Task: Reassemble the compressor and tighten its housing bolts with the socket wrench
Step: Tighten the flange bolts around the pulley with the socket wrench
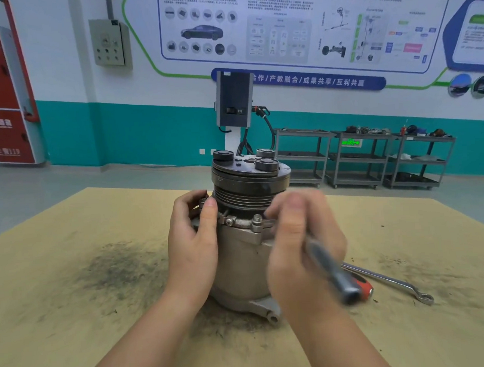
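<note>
The compressor (241, 257) stands upright in the middle of the cardboard-covered table, its black grooved pulley (246, 183) on top and the silver housing below. Bolt heads (256, 221) stick up from the housing flange. My left hand (192, 243) grips the left side of the housing at the flange, thumb against the pulley's base. My right hand (299, 253) is blurred and holds the grey handle of the socket wrench (332, 268) in front of the housing's right side. The wrench's head is hidden behind that hand.
A silver ring spanner (394, 283) lies on the table (71, 279) to the right, beside an orange-handled tool (364, 288). Dark metal dust marks the cardboard left of the compressor. Metal shelf carts (361, 159) and a charging unit (234, 98) stand by the far wall.
</note>
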